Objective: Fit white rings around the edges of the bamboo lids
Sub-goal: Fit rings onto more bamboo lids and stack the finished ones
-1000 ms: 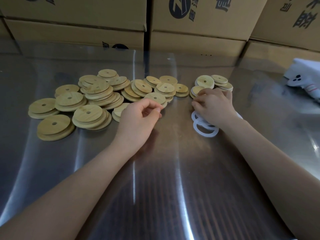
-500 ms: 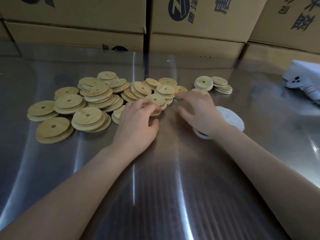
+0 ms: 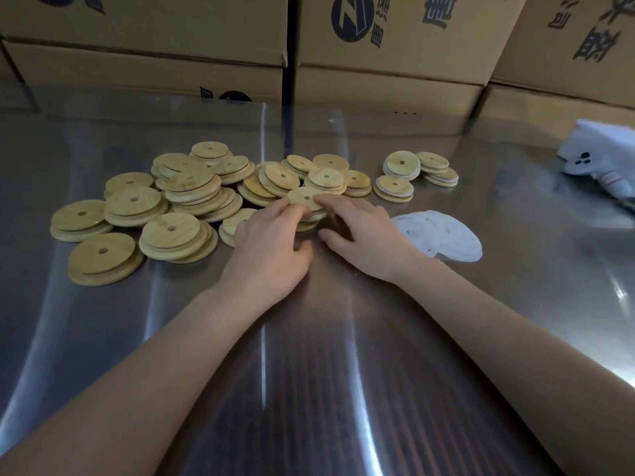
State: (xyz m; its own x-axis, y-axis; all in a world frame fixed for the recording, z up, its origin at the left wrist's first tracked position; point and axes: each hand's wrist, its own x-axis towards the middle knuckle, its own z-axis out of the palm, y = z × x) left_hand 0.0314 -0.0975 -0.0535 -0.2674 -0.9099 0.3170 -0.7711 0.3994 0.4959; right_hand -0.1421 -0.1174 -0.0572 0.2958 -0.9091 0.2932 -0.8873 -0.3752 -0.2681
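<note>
A heap of round bamboo lids (image 3: 178, 201), each with a small centre hole, covers the left and middle of the steel table. Both hands meet at one lid (image 3: 304, 198) on the heap's near right edge. My left hand (image 3: 271, 245) pinches its near rim with fingertips. My right hand (image 3: 364, 235) has its fingers on the lid's right rim, thumb low by the table. A pile of white rings (image 3: 443, 235) lies just right of my right hand. Three small stacks of lids with white rings fitted (image 3: 402, 166) stand behind the rings.
The shiny steel table (image 3: 309, 372) stretches toward me. Cardboard boxes (image 3: 395, 46) wall off the back edge. A white bag or cloth with printed marks (image 3: 598, 156) lies at the far right.
My right hand left the white rings and moved left to the lid heap. My left hand reached forward onto the same lid. The ring pile now lies uncovered.
</note>
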